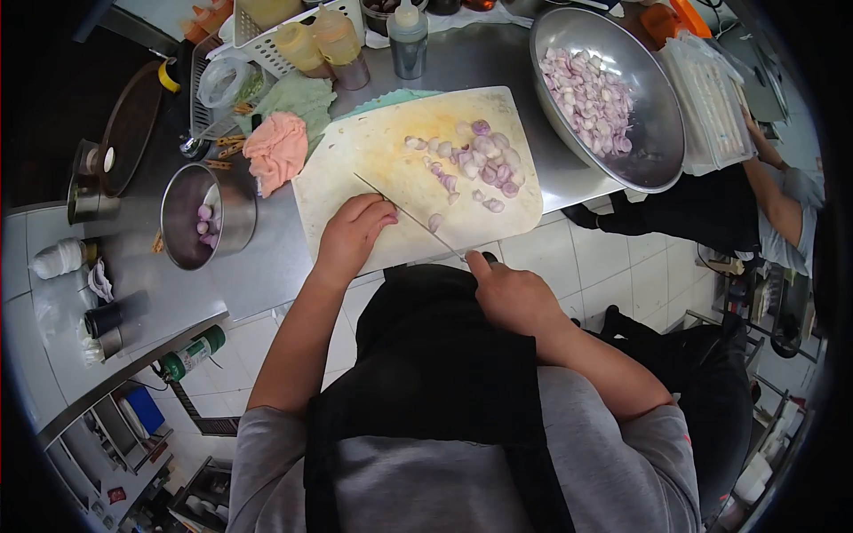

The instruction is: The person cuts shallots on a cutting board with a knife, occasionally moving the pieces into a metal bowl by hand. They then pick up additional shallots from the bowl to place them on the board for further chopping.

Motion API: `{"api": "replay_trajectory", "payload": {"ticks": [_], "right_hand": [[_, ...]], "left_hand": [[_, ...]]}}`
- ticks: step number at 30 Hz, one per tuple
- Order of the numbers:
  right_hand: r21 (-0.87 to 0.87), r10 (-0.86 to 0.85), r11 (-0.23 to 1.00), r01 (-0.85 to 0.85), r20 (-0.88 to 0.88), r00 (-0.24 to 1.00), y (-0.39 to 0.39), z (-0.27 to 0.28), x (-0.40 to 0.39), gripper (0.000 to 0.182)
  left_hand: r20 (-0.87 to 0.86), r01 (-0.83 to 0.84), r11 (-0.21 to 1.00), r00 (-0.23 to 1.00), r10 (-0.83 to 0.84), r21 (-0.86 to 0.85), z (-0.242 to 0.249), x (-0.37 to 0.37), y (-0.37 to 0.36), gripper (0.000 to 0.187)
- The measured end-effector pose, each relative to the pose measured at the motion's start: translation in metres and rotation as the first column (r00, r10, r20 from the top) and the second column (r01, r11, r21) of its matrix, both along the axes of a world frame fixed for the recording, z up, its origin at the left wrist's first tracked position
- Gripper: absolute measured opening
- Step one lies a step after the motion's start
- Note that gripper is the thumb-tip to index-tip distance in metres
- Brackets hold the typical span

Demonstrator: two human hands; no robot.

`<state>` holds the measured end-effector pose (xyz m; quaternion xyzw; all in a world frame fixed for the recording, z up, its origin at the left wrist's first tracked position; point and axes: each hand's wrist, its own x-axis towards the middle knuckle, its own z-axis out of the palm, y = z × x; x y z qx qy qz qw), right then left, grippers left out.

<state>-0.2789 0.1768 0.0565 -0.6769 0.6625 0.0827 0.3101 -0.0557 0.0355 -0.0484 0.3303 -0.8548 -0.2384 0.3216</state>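
Note:
My right hand [514, 295] is closed around the handle of a knife [410, 216], whose thin blade slants up and left across the white cutting board [342, 160]. Left of the blade, my left hand [354, 233] has its fingers bent together on a small purplish shallot [390, 218], mostly hidden by the fingers. Cut shallot pieces [489, 162] lie in a loose pile on the board's right half. One slice [435, 222] rests apart, just right of the blade.
A big steel bowl [653, 147] of cut shallots stands right of the board. On the left are a steel pot [238, 213] with whole shallots and a pink cloth [275, 151]. Squeeze bottles [409, 44] stand behind. Another person's arm [775, 191] reaches in at the right.

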Motion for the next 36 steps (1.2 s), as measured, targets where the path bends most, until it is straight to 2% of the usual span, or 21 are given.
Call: {"api": "replay_trajectory", "payload": {"ticks": [5, 9, 12, 16, 19, 21, 25, 27, 31, 36], "right_hand": [[-0.063, -0.002, 0.998, 0.006, 0.053, 0.999, -0.017, -0.023, 0.009, 0.026], [-0.037, 0.015, 0.999, -0.014, 0.035, 0.999, -0.008, -0.003, 0.004, 0.025], [-0.089, 0.008, 0.996, -0.001, 0.08, 0.997, -0.013, -0.023, 0.01, 0.026], [-0.085, 0.027, 0.996, -0.019, 0.094, 0.995, -0.024, -0.018, 0.009, 0.027], [-0.022, 0.013, 1.0, -0.012, 0.064, 0.998, -0.016, -0.008, 0.006, 0.026], [-0.064, -0.004, 0.998, 0.011, 0.114, 0.993, -0.018, -0.02, 0.012, 0.025], [-0.105, 0.043, 0.994, -0.032, 0.103, 0.994, -0.031, -0.022, 0.01, 0.025], [-0.072, 0.024, 0.997, -0.015, 0.121, 0.992, -0.02, -0.008, 0.006, 0.023], [-0.022, 0.006, 1.0, -0.004, 0.097, 0.995, -0.019, -0.015, 0.011, 0.021], [-0.093, 0.048, 0.995, -0.039, 0.102, 0.994, -0.034, -0.023, 0.014, 0.024]], "left_hand": [[-0.03, -0.002, 1.0, 1.0, 0.002, -0.011, 0.0, -0.002, 0.002, 0.017], [-0.016, -0.004, 1.0, 1.0, 0.004, -0.007, 0.002, -0.002, 0.002, 0.016], [-0.015, -0.005, 1.0, 1.0, 0.005, -0.012, -0.002, -0.001, 0.003, 0.016], [-0.001, -0.017, 1.0, 1.0, 0.017, 0.017, -0.003, 0.0, 0.002, 0.016], [0.007, -0.011, 0.999, 1.0, 0.011, -0.03, -0.003, -0.001, 0.002, 0.017], [-0.003, -0.015, 1.0, 1.0, 0.015, -0.018, -0.004, -0.001, 0.002, 0.016], [-0.019, -0.034, 0.999, 0.999, 0.034, 0.021, -0.001, -0.002, 0.004, 0.014], [-0.004, -0.02, 1.0, 1.0, 0.02, 0.001, -0.002, -0.001, 0.003, 0.015], [0.013, -0.021, 1.0, 1.0, 0.021, -0.01, -0.002, 0.0, 0.003, 0.017], [-0.007, -0.022, 1.0, 1.0, 0.022, 0.009, 0.0, -0.001, 0.005, 0.018]]}}
